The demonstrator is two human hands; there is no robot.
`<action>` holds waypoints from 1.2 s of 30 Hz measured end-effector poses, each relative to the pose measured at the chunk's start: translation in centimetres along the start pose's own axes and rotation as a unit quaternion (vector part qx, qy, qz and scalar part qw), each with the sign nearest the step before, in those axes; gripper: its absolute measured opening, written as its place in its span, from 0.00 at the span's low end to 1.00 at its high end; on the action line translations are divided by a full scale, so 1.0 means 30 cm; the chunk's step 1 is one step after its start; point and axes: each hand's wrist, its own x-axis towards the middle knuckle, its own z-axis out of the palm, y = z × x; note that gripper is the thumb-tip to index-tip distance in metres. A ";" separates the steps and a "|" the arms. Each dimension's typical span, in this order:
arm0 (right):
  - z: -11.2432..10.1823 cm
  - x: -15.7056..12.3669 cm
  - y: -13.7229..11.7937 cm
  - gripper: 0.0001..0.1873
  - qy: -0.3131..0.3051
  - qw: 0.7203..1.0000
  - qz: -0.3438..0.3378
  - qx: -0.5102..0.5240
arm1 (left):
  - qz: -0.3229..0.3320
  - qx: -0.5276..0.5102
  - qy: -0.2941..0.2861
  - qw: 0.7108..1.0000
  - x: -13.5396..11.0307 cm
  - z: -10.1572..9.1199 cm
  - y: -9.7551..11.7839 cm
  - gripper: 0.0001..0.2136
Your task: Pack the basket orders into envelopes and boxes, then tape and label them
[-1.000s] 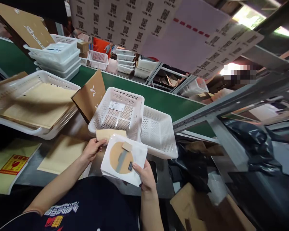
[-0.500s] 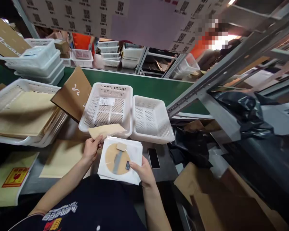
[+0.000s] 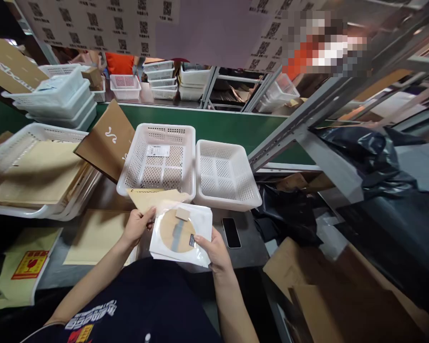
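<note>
Between thumb and fingers, my left hand (image 3: 138, 226) pinches the edge of a tan paper envelope (image 3: 153, 199), tilted over the front of a white basket (image 3: 136, 157). My right hand (image 3: 216, 250) grips the right side of a white square sleeve (image 3: 164, 255); its round clear window shows a tan disc shape with a grey strip, a small pale piece and a dark label. Several layers seem stacked under the sleeve. Its upper left corner meets the envelope, and I cannot tell whether it is inside. A white printed label (image 3: 158, 151) lies in the basket.
A second white basket (image 3: 223, 174) stands to the right, a phone (image 3: 231, 232) in front of it. At left are a basket of tan envelopes (image 3: 35, 166), a brown cardboard piece (image 3: 105, 140) and another envelope (image 3: 93, 236). A metal post (image 3: 279, 147) slants at right, near black bags (image 3: 286, 209).
The envelope has turned so more of its face shows, with dark writing along its upper edge. The white sleeve has shifted slightly right and sits closer against the envelope.
</note>
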 end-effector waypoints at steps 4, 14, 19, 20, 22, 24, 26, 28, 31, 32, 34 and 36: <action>0.014 0.025 0.019 0.31 0.072 0.997 -0.005 0.039 | 0.003 0.048 -0.020 0.999 -0.034 -0.028 0.007 0.25; 0.128 0.068 0.100 0.32 0.116 0.991 -0.053 0.048 | -0.043 0.120 -0.077 0.989 -0.099 -0.063 -0.052 0.21; 0.199 0.057 0.119 0.31 0.117 0.989 -0.075 0.045 | -0.086 0.003 -0.026 0.996 -0.108 -0.014 -0.088 0.20; 0.208 0.052 0.124 0.32 0.121 0.988 -0.082 0.042 | -0.066 -0.046 0.026 0.996 -0.106 -0.004 -0.080 0.20; 0.221 0.040 0.137 0.32 0.121 0.987 -0.099 0.032 | -0.019 -0.125 0.121 0.984 -0.100 0.012 -0.058 0.18; 0.237 0.029 0.153 0.31 0.107 0.988 -0.111 0.020 | -0.002 -0.161 0.158 0.974 -0.098 0.026 -0.041 0.19; 0.254 0.021 0.167 0.30 0.091 0.989 -0.116 0.013 | -0.021 -0.166 0.155 0.974 -0.099 0.041 -0.043 0.20; 0.268 0.023 0.174 0.28 0.085 0.990 -0.116 0.010 | -0.039 -0.159 0.128 0.978 -0.101 0.051 -0.066 0.22; 0.268 0.044 0.171 0.27 0.080 0.990 -0.112 0.013 | -0.054 -0.119 0.051 0.990 -0.106 0.041 -0.101 0.23; 0.260 0.054 0.167 0.28 0.082 0.990 -0.110 0.014 | -0.071 -0.085 0.010 0.994 -0.111 0.028 -0.100 0.22; 0.237 0.073 0.157 0.29 0.100 0.989 -0.108 0.015 | -0.119 0.015 -0.109 0.987 -0.132 -0.013 -0.066 0.22; 0.212 0.086 0.146 0.28 0.131 0.985 -0.113 0.013 | -0.148 0.135 -0.248 0.948 -0.168 -0.056 0.011 0.22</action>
